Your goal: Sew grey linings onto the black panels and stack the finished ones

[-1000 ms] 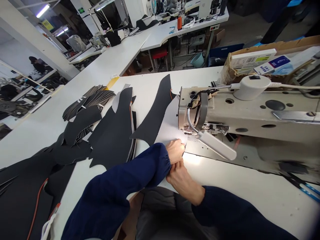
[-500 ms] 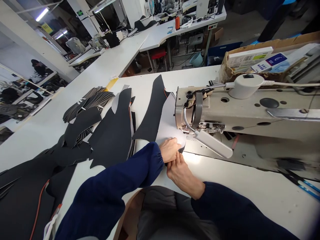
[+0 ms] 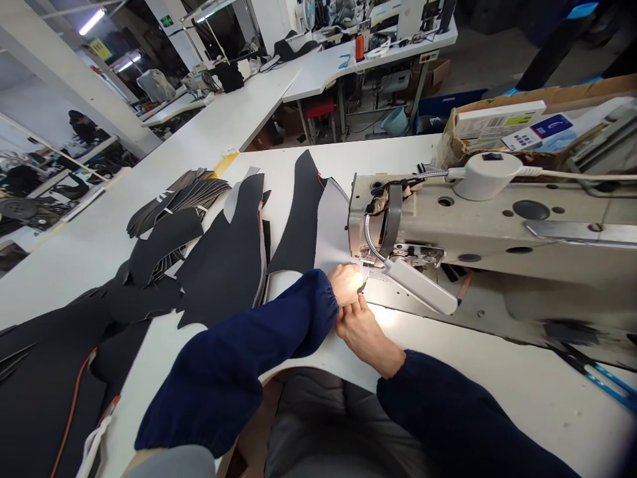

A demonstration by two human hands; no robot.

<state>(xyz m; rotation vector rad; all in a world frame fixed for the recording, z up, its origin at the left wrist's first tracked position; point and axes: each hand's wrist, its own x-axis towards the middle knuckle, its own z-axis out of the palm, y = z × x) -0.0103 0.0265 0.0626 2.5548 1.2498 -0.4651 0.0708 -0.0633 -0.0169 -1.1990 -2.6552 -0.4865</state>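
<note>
Far L of the L-hand grip (image 3: 347, 284): black flat cut pcs (image 3: 34, 411) w/ thin orange cord (image 3: 74, 398), on the white desk (image 3: 448, 358); no hand on them. Beyond those, also L of grip: fanned stack of dark, grey-edged pcs (image 3: 212, 192), untouched. Closer to grip: pile of big black shaped panels (image 3: 219, 279), orange edging (image 3: 260, 216) partly showing; can't tell if done or waiting. Just L of & beyond grip: long curved black panel (image 3: 297, 219), beside light-grey flat sheet (image 3: 331, 216); can't tell if joined. Sheet = pc in work, runs from beyond grip to under L hand. L fingers curled at its near end; pinch vs press, can't tell. R-hand grip (image 3: 365, 332) touches L hand, fingertips bunched by sheet's near edge; thumb hidden, closure unclear. Immed. R of grip: beige metal sewing machine (image 3: 428, 206), working end just beside L hand, slim white lamp (image 3: 423, 287) in front. Progress, prob. mid-step: pc not yet released; any stitched length not visible. Well R of grip: blue-handled scissors (image 3: 610, 386), not in use.
</note>
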